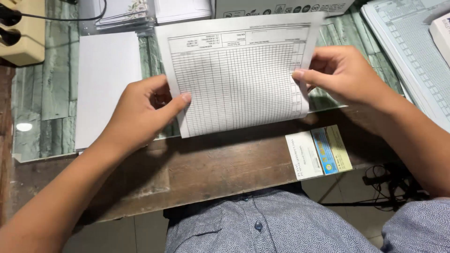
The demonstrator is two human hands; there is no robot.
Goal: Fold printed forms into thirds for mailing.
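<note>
A white printed form sheet (239, 75) with a fine grid of lines is held up over the desk between both hands. My left hand (140, 110) grips its left edge, thumb on the front of the paper. My right hand (340, 75) pinches the right edge, thumb on the front and fingers behind. The sheet's bottom edge curves slightly just above the desk's wooden front strip (211, 164).
A blank white sheet (108, 84) lies to the left on the glass-topped desk. A beige power strip (21, 30) sits far left, a large gridded pad (412, 61) at right, paper stacks (183, 9) behind. Small cards (318, 152) lie on the wooden strip.
</note>
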